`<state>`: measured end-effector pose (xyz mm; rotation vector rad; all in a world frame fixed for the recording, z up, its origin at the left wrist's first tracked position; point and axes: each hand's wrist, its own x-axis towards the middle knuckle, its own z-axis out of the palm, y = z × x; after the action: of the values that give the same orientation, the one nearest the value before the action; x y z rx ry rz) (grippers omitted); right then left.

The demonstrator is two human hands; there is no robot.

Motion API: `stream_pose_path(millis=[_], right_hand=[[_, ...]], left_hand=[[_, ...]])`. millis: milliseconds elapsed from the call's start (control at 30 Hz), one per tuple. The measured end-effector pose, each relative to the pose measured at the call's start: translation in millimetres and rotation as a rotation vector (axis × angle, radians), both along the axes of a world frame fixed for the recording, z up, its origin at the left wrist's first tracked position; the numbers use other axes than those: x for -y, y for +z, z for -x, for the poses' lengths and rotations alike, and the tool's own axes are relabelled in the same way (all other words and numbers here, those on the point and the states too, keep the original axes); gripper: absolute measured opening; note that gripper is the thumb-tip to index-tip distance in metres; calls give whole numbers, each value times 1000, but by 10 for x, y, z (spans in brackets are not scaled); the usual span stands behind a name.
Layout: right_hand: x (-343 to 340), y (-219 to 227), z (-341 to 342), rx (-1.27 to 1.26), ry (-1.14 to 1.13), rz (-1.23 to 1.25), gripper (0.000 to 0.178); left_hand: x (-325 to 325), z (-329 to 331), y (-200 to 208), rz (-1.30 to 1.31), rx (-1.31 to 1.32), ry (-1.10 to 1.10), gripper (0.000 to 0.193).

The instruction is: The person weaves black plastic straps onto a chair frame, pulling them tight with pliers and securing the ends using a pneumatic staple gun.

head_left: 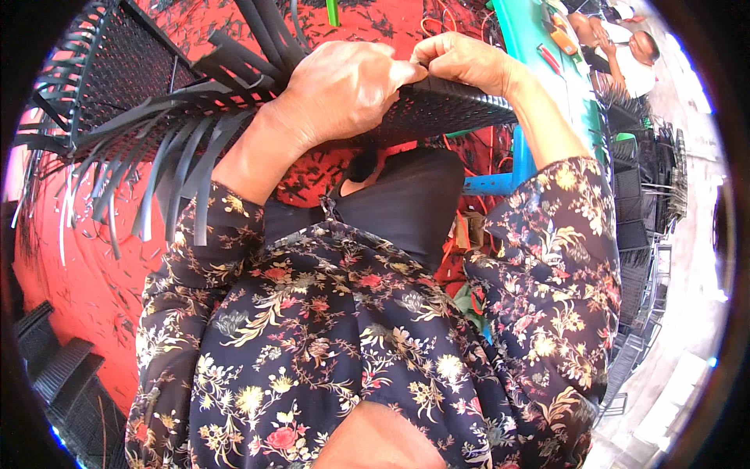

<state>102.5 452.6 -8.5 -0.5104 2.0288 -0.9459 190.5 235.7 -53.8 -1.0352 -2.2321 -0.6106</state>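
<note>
A woven black panel (461, 105) of flat plastic strips lies across in front of me, curved along its near edge. My left hand (340, 90) is closed over that edge, its thumb reaching right. Against the thumb tip, the bent fingers of my right hand (469, 64) pinch at the top of the edge; whatever is between them is too small or hidden. Loose black strips (176, 156) hang from the weave left of my left wrist, and more strips (269, 35) stand up behind that hand.
Another woven black section (129, 74) rises at far left. Black scraps litter the red floor covering (94, 297). A green table (539, 59) at right carries a red-handled tool (549, 59). Beyond it sits another person (629, 66). Dark woven furniture (66, 367) is stacked lower left.
</note>
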Motion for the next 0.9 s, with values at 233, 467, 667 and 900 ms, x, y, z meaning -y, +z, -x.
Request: stream_pose_path(millis=[233,467,667,900], right_hand=[[-142,-77,106,124,28,129,24],[-109,-138,113,-35,87,152,29],[-155,-194,96,89,-104,220,29],[-20,-115,9,107,-134,190,25]], left_hand=[[-31,34,111,59,206,-12,29],[-7,101,39,24,172,-15,23],[-23,61,44,47,224,-5,25],[44,17,50,92,191,1,26]])
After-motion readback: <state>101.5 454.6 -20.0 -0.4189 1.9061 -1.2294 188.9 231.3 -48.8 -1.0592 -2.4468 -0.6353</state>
